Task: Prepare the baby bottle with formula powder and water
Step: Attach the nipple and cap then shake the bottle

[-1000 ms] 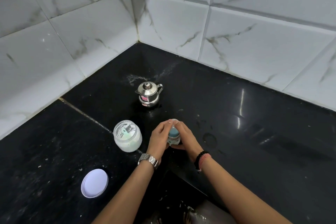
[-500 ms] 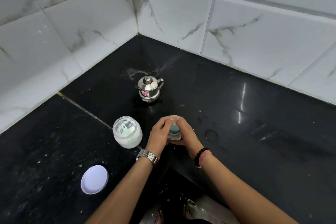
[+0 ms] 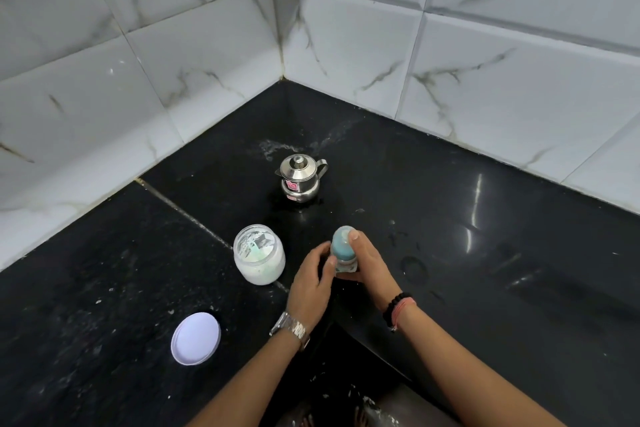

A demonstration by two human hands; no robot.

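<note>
A small baby bottle (image 3: 342, 250) with a clear cap over a blue top stands on the black counter (image 3: 485, 288). My right hand (image 3: 369, 265) wraps around its right side, with the index finger on the cap. My left hand (image 3: 311, 282) is at the bottle's left, thumb touching its lower part, fingers loosely curled. An open jar of white formula powder (image 3: 259, 258) stands left of the bottle. Its white lid (image 3: 196, 338) lies flat nearer to me on the left. A small steel kettle (image 3: 300, 182) with its lid on stands behind the bottle.
White marbled wall tiles (image 3: 173, 80) meet in a corner behind the kettle. Powder specks and water marks are scattered over the counter. The counter's front edge runs just below my wrists, with the floor and my feet under it.
My left hand has come off the bottle's cap and slid down to its left side, so the cap now shows. The camera has tilted up slightly.
</note>
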